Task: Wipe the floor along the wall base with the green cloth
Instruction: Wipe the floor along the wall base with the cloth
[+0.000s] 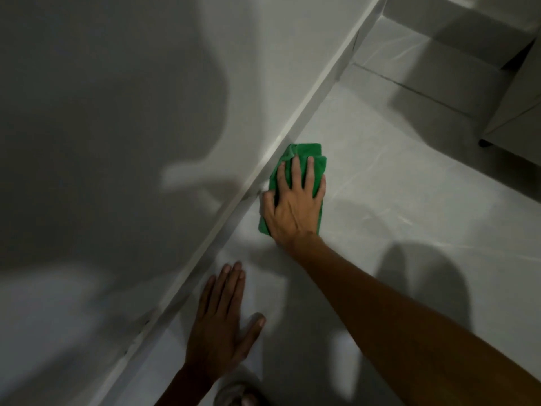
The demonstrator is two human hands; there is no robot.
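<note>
right hand (292, 206) flat on green cloth (304, 153), floor (409, 200)

Home interior, pale tiled floor (395, 186), plain wall (117, 98) with skirting (307, 104), white cabinet (515, 118) on feet

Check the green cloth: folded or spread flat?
Folded: the green cloth shows layered edges at its far end, a compact pad under the right hand.

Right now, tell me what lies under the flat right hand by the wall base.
The folded green cloth lies under the right hand, pressed onto the pale tiled floor beside the white skirting board. The cloth's middle and the floor beneath it are covered.
</note>
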